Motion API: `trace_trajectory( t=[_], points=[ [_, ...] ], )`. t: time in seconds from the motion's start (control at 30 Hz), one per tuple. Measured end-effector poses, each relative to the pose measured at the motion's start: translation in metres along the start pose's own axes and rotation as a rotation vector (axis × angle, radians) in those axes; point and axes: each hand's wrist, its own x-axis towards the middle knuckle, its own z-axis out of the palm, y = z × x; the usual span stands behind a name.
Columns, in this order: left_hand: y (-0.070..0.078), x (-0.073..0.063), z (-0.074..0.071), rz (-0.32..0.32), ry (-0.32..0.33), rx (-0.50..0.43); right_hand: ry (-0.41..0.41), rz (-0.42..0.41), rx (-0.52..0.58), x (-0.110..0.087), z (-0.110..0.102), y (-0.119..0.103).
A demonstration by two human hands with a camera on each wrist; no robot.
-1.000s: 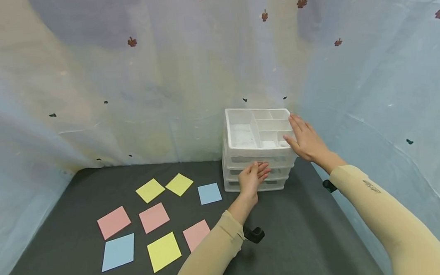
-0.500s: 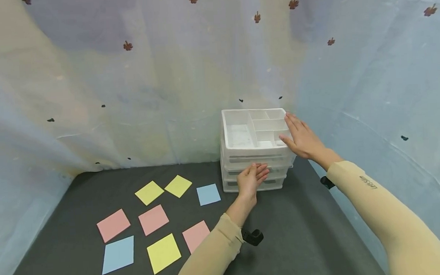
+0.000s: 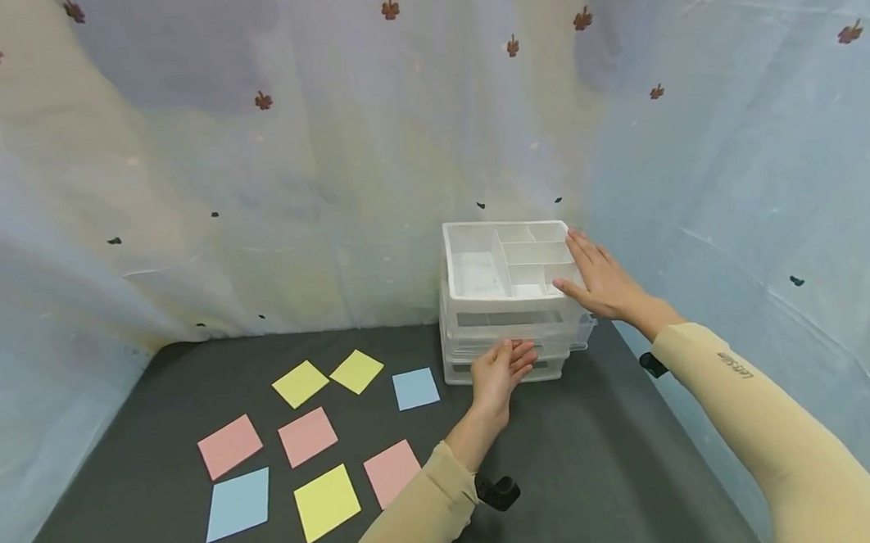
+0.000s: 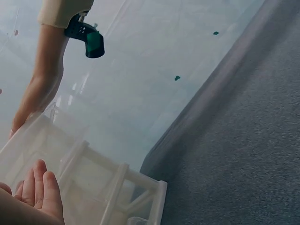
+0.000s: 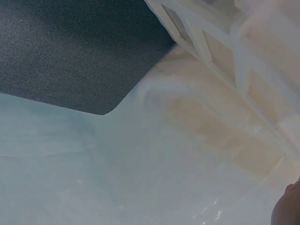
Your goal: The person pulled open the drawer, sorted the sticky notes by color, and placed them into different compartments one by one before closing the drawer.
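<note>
A white plastic drawer unit point(image 3: 506, 300) with clear drawers and a divided open top stands at the table's back right. My right hand point(image 3: 604, 283) rests on the right side of its top rim, fingers straight, thumb spread toward the small compartments. My left hand point(image 3: 495, 375) is in front of the lower drawers, with its fingers extended to the right and nothing in its grasp. In the left wrist view, the fingers of the left hand point(image 4: 42, 192) overlap the drawer fronts. A clear drawer point(image 3: 588, 331) juts out on the unit's right side.
Several coloured paper squares lie left of the unit: a blue one point(image 3: 416, 388) close to it, yellow ones point(image 3: 357, 371), pink ones point(image 3: 230, 446) and a larger blue one point(image 3: 238, 505). A patterned curtain point(image 3: 327, 187) hangs behind and to the right of the dark table point(image 3: 600, 468).
My left hand has moved slightly down the drawer fronts. The clear drawer at the unit's right now sticks out further. My right hand stays at the top rim.
</note>
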Motion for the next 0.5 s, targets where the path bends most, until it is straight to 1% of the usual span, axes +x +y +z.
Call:
trace_trajectory(
  t=[0.17, 0.3, 0.5],
  points=[
    [-0.001, -0.010, -0.002, -0.031, -0.024, -0.022, -0.024, 0.000, 0.002, -0.002, -0.002, 0.002],
    [0.000, -0.018, -0.005, -0.076, -0.073, -0.070, -0.030, 0.002, 0.008, -0.003, -0.003, 0.001],
    [-0.001, -0.029, -0.010, -0.107, -0.134, -0.092, -0.034, 0.011, 0.029, -0.003, -0.002, 0.000]
  ],
)
